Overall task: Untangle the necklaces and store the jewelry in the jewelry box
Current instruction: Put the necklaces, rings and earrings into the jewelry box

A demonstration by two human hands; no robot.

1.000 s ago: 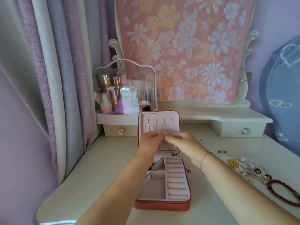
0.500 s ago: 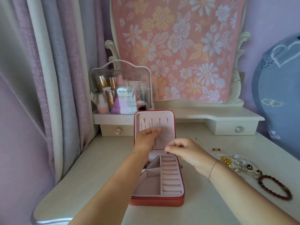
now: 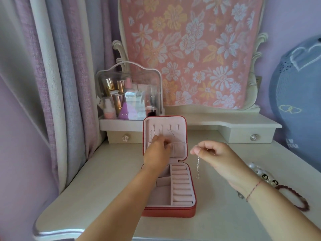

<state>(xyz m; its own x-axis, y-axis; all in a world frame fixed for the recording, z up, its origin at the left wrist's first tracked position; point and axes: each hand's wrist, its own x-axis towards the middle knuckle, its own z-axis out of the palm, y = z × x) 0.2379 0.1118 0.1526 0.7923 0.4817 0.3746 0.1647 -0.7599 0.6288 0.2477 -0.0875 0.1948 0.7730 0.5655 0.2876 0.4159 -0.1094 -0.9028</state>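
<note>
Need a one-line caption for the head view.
Left hand works at the lid of the open jewelry box; right hand pinches a dangling silver chain.

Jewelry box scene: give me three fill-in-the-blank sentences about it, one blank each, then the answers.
The left hand reaches into the upright ___ of the jewelry box.
The right hand pinches a dangling silver ___.
The dark bead bracelet lies to the box's ___.
Missing: lid, chain, right.

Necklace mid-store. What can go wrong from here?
Right hand pinches a thin chain that seems to run to the jewelry box lid; a tug may unhook it or tip the lid.
Its loose end dangles by the box's right rim and may snag.
Right forearm lies near the pearls; could sweep them.
</note>
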